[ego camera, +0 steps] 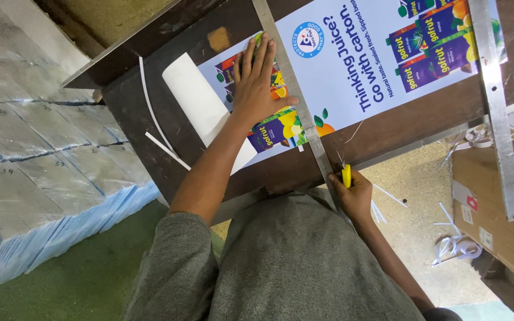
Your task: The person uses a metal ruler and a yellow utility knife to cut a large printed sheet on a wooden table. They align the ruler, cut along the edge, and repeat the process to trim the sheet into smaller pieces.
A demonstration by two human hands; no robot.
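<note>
Poster [340, 65]: your left hand [258, 80] lies flat, pinning the ruler [295, 101]; right hand [352, 193] at 6 o'clock, grip closed on yellow cutter [346, 176]. Cut looks nearly finished.

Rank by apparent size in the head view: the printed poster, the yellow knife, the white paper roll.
1. Printed poster
2. White paper roll
3. Yellow knife, mostly hidden in the right hand

It looks like a print-finishing workshop: a dark worktable [150, 113] with a metal ruler [295, 101], paper trimmings [456, 246] on the floor, wrapped stacks [43, 166] nearby.
</note>
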